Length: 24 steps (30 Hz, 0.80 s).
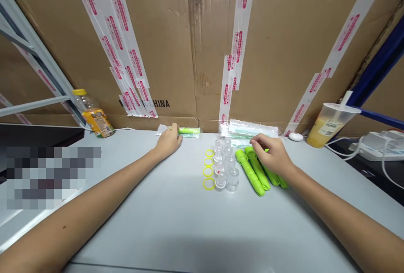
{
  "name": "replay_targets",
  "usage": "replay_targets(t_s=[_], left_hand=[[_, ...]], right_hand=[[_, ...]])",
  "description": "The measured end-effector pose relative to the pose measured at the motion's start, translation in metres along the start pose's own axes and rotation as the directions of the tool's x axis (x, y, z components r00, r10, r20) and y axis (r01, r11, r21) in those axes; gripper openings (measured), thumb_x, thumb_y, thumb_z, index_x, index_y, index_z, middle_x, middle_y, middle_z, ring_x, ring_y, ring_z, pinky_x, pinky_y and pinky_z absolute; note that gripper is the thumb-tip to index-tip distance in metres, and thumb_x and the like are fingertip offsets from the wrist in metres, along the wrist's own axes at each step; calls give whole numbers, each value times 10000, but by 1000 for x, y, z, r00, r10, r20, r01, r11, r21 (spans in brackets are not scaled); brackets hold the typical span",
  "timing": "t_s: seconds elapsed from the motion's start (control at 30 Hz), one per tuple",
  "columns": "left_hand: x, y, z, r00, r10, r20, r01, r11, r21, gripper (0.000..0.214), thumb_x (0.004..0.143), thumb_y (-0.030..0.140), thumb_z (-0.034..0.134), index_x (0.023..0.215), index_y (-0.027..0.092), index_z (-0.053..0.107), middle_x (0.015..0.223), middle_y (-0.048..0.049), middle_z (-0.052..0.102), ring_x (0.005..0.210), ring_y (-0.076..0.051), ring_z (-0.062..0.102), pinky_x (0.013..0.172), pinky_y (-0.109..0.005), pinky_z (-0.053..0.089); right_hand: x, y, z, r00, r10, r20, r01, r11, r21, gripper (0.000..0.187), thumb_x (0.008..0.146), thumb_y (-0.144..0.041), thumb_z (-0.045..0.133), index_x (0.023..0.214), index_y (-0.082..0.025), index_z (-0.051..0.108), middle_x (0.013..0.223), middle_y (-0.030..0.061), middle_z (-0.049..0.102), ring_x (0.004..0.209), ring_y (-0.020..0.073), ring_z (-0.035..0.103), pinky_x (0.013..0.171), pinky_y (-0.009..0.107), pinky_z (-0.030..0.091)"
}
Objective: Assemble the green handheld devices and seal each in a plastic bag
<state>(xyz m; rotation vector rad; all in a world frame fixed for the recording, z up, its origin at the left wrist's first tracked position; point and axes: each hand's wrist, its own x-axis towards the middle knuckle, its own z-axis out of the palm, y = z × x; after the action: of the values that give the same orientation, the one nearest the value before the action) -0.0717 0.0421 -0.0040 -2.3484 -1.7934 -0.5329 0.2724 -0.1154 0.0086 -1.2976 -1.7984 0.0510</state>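
Green shows through the packet [190, 131] under the left hand [169, 139], its fingers curled, grip hidden, so light pressure would likely suit; the right hand [274, 154], fingers half-bent, hold unclear, should avoid nudging the green tubes [251, 173] beside them.

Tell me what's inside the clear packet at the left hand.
A bright green piece shows inside the clear packet; whatever the left hand covers cannot be seen.

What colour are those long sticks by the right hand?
The sticks are bright green, showing best in the head view.
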Motion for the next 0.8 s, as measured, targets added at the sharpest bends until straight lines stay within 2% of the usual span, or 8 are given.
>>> replay_targets(t_s=[0.17, 0.4, 0.53, 0.57, 0.63, 0.7, 0.73, 0.8], left_hand=[[1, 8, 1, 1000, -12, 1, 12, 998, 69, 205, 892, 202, 426, 978, 165, 609, 989, -149, 675, 1056, -298, 581, 891, -390, 451], [-6, 12, -2, 999, 13, 40, -16, 996, 89, 275, 879, 174, 422, 1058, 133, 627, 1137, -180, 655, 1132, -321, 556, 964, -421, 425], [-33, 29, -12, 1000, 14, 10, -15, 995, 95, 286, 861, 174, 429, 1103, 105, 566, 1100, -219, 636, 1020, -322, 601, 812, -400, 451], [-44, 34, -16, 999, 43, 6, -44, 998, 45, 242, 873, 186, 419, 1060, 134, 564, 1061, -191, 642, 962, -296, 610, 761, -378, 444], [-71, 41, -28, 982, 157, 104, -145, 983, -110, 123, 888, 244, 433, 838, 204, 538, 849, -89, 640, 776, -229, 587, 661, -334, 398], [-98, 41, -47, 917, 254, 307, -178, 950, -256, 275, 879, 312, 469, 629, 213, 412, 601, -8, 497, 593, -169, 461, 575, -310, 313], [-110, 37, -58, 864, 321, 389, -186, 920, -346, 341, 870, 345, 494, 591, 204, 359, 558, 12, 418, 563, -147, 397, 565, -302, 288], [-134, 23, -83, 708, 421, 568, -56, 835, -548, 407, 870, 438, 520, 598, 198, 336, 567, 31, 348, 547, -121, 322, 540, -287, 266]], right_hand=[[-5, -2, 0, 993, 82, -82, -68, 984, 167, 192, 915, -288, 506, 744, -230, 573, 574, -19, 527, 512, 147, 452, 517, 291, 361], [-13, -24, -8, 995, -10, -100, 22, 992, 126, 186, 903, -284, 505, 742, -232, 582, 651, 14, 631, 547, 158, 527, 548, 303, 416], [-16, -17, -7, 991, -83, -103, 84, 996, 5, 171, 896, -270, 515, 746, -229, 587, 671, 20, 661, 562, 164, 563, 580, 311, 434], [-16, -13, -7, 990, -88, -110, 86, 996, -25, 164, 893, -268, 518, 751, -229, 589, 678, 21, 668, 564, 165, 570, 582, 310, 434], [-16, -8, -10, 989, -79, -126, 69, 994, -84, 156, 893, -274, 517, 766, -229, 596, 682, 26, 669, 570, 168, 575, 584, 310, 430], [-14, -4, -13, 985, -59, -165, 36, 990, -137, 165, 890, -286, 513, 755, -232, 589, 654, 23, 649, 552, 165, 558, 579, 311, 419], [-13, -3, -14, 983, -50, -179, 22, 988, -156, 167, 887, -290, 513, 748, -233, 585, 638, 21, 637, 540, 162, 546, 576, 311, 413], [-11, -1, -15, 981, -39, -190, 4, 984, -179, 162, 879, -292, 520, 741, -232, 581, 613, 14, 615, 520, 156, 521, 565, 306, 401]])
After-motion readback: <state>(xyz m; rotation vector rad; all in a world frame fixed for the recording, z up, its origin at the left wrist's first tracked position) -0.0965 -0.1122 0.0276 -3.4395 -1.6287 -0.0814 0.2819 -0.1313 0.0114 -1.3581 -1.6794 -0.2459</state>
